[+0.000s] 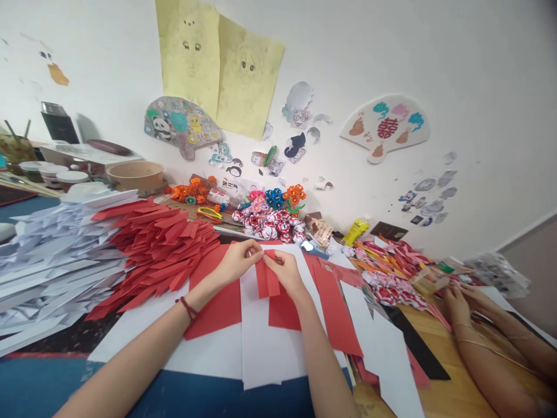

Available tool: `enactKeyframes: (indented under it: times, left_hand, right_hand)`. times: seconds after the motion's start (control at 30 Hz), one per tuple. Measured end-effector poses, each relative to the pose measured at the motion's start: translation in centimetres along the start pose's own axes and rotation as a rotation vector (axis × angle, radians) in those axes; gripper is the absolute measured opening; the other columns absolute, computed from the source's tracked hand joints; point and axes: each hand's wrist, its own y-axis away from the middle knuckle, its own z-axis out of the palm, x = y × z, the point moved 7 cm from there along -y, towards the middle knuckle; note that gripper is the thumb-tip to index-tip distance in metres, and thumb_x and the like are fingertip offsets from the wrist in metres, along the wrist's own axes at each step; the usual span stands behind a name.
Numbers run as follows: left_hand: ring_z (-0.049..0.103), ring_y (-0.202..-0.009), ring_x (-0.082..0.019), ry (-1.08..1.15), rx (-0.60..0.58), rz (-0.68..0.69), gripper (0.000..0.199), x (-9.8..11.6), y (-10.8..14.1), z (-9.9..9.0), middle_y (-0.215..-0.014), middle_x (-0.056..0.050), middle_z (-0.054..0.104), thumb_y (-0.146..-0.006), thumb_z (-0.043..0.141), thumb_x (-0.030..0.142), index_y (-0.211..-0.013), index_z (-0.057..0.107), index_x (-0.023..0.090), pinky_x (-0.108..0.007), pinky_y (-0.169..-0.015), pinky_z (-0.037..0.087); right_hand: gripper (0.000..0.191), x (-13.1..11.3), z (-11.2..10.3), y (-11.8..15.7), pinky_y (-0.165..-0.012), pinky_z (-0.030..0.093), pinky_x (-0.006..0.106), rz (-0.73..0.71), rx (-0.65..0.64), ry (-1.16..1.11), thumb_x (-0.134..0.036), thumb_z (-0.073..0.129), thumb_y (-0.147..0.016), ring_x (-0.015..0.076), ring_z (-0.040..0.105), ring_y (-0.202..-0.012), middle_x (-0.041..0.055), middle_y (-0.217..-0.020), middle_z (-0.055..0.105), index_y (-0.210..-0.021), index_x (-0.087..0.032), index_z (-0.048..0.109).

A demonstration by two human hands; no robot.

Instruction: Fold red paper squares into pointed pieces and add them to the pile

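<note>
A folded red paper strip [263,283] hangs between my hands, its two lower ends side by side. My left hand [239,260] is closed in a pinch at the strip's upper left edge, a cord bracelet on its wrist. My right hand [284,271] grips the strip's upper right part between thumb and fingers. Directly below lie white paper sheets [261,354] and a red paper sheet [217,316], with another red piece [285,313] partly behind the strip.
Piles of folded white strips [61,255] and folded red strips [161,249] stand at left. Paper flowers [270,223] line the wall. Red sheets [337,307] and white sheets [391,360] lie at right, where another person's hands [467,302] work.
</note>
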Motion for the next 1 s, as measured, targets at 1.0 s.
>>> enactKeyframes:
  times: [1.0]
  left_hand:
    - [0.048, -0.053, -0.009, 0.254, -0.005, -0.122, 0.020, -0.7, -0.1, 0.5, -0.059, 0.002, 0.055, -0.073, 0.058, 0.035, -0.070, 0.058, 0.015, -0.020, -0.050, 0.035]
  right_hand:
    - [0.031, 0.9, 0.3, -0.1, -0.053, 0.045, 0.027, 0.068, 0.001, -0.183, -0.044, 0.069, -0.074, 0.0139, 0.057, -0.054, 0.0036, -0.062, 0.063, -0.074, -0.013, 0.068]
